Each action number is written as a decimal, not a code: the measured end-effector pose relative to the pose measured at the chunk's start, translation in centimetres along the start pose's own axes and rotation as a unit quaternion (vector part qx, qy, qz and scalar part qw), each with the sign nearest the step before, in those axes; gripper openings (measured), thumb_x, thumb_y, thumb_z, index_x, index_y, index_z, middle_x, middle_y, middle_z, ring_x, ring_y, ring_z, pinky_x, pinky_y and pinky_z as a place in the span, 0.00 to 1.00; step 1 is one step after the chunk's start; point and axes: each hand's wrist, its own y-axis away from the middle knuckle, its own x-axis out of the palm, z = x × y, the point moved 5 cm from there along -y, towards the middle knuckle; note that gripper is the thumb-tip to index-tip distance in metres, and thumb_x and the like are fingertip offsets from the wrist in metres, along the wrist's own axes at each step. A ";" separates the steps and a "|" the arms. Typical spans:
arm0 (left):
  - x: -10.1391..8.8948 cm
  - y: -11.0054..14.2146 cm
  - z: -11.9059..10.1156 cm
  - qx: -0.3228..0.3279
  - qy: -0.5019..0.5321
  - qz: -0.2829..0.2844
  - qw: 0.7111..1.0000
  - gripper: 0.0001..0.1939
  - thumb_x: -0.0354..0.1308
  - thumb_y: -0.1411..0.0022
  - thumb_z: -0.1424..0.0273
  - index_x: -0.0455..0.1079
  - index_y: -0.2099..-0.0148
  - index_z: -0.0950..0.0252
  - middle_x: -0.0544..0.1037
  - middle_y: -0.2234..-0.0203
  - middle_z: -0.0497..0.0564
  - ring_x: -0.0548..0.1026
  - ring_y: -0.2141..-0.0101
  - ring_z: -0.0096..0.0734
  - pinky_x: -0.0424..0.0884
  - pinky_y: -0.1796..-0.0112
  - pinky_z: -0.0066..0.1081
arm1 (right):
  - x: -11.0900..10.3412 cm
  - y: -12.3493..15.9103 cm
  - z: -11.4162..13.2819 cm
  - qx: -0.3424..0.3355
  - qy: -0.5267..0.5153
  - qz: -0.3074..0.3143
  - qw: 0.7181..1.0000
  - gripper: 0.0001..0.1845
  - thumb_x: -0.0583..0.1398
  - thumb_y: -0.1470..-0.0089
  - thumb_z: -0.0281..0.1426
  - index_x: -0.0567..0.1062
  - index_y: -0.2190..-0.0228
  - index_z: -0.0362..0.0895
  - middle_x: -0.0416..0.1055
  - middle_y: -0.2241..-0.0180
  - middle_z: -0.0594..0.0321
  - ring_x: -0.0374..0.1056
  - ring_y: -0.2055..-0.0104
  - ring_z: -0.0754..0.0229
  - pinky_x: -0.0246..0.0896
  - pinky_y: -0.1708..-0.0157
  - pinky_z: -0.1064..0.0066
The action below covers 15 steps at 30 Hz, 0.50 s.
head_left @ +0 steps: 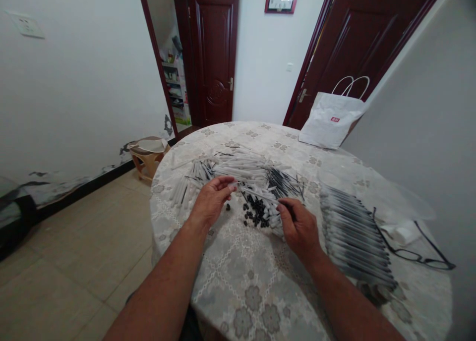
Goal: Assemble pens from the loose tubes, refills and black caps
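Over the middle of the table, a thin whitish pen tube reaches from one hand to the other. My right hand is closed round its near right end. At the far left end, my left hand has thumb and fingertips pinched together; what exactly lies between them is too small to make out. Just below the tube lie a heap of small black caps and some small white pieces. Beyond the hands are a pile of white pen barrels and a bunch of thin dark refills.
To the right lies a row of grey-black pens in clear plastic, beside black-framed glasses. A white paper bag stands at the table's back right. More barrels lie left. A stool stands beyond the left edge.
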 end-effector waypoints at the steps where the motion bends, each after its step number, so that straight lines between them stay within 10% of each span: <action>1: 0.0 0.0 0.0 -0.007 0.016 0.004 1.000 0.20 0.72 0.52 0.68 0.76 0.55 0.65 0.80 0.59 0.54 0.76 0.63 0.30 0.65 0.70 0.26 | 0.0 0.0 -0.1 0.002 -0.003 0.000 1.000 0.11 0.57 0.35 0.35 0.76 0.57 0.45 0.78 0.64 0.60 0.75 0.64 0.59 0.67 0.61 0.69; 15: 1.0 0.6 0.5 -0.040 0.019 0.076 0.996 0.15 0.70 0.48 0.72 0.77 0.55 0.66 0.81 0.58 0.55 0.73 0.69 0.23 0.65 0.71 0.23 | 0.6 0.1 0.0 -0.018 0.016 0.021 1.000 0.10 0.57 0.35 0.35 0.76 0.57 0.45 0.78 0.63 0.60 0.75 0.64 0.59 0.69 0.61 0.69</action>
